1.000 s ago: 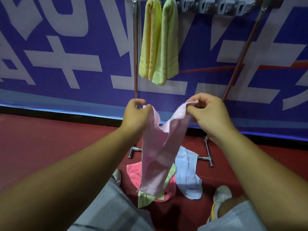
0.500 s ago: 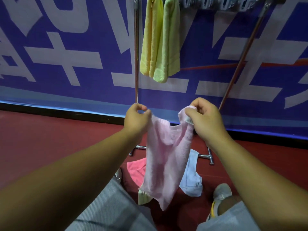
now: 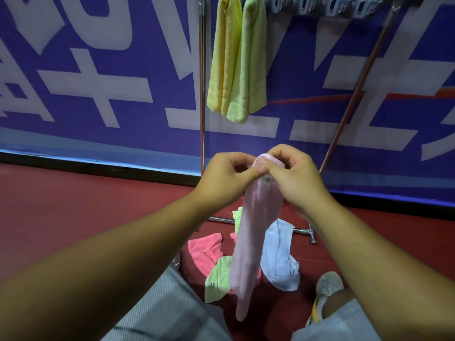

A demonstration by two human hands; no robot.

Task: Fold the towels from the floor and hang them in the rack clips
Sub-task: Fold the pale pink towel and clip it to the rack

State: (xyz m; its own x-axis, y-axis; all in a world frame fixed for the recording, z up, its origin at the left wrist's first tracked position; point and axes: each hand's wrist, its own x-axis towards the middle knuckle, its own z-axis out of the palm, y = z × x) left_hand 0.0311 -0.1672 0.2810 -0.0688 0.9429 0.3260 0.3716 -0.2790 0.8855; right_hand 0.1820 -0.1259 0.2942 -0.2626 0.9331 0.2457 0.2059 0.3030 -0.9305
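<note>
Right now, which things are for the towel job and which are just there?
For the job:
- pale pink towel, pinched by left hand and right hand
- floor towels: bright pink, green, blue
- rack clips
- hung yellow towel and green towel

Just there:
- blue banner
- shoe

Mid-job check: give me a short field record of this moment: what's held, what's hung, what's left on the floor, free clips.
held: pale pink towel, folded lengthwise, hanging down from both hands
left hand: pinches the towel's top edge
right hand: pinches the same top edge, beside the left
hung: yellow towel and green towel, side by side at the rack's left end
free clips: a row of grey ones right of the hung towels
floor: bright pink towel, light green towel, light blue towel, unfolded
</note>
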